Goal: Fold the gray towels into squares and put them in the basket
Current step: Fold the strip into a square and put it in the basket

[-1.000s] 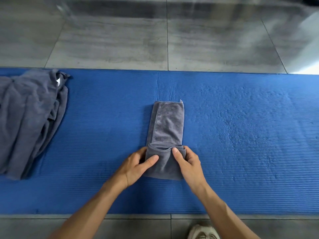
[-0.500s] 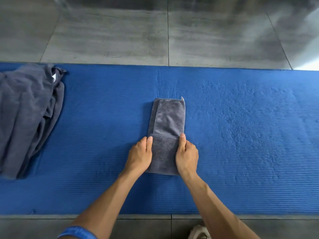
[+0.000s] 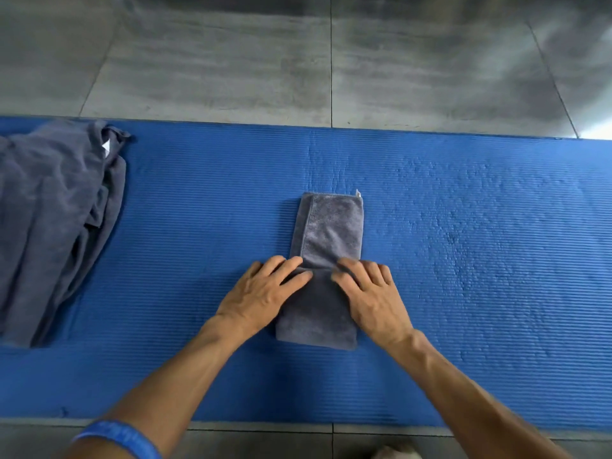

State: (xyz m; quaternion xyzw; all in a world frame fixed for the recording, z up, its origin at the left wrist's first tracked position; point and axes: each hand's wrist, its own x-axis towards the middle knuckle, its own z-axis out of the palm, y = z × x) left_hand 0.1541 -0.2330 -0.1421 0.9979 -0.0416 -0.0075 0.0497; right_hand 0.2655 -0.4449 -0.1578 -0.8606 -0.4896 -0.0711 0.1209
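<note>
Both hands now lie flat on top of the towel (image 3: pixel 326 266); half a second ago they sat along its two long sides. The near part of the towel also looks thicker and darker than before, with a fold line across the middle.

The left hand (image 3: pixel 261 293) is spread out, palm down, on the left side of the towel. Its fingers (image 3: pixel 291 265) point to the fold line and press on the cloth. The right hand (image 3: pixel 371 293) is spread out too, palm down, on the right side. Its fingers (image 3: pixel 347 270) touch the same fold line. The two hands are near each other but do not touch. Neither hand pinches anything.

The towel is a long gray strip in the middle of the blue mat (image 3: pixel 463 260). A small white tag (image 3: pixel 357 193) sticks out at its far right corner.

A pile (image 3: pixel 56 220) of loose gray towels lies on the mat at the far left, well apart from the hands. A blue band (image 3: pixel 119 437) is on the left arm. Gray floor (image 3: pixel 231 61) shows past the mat.
</note>
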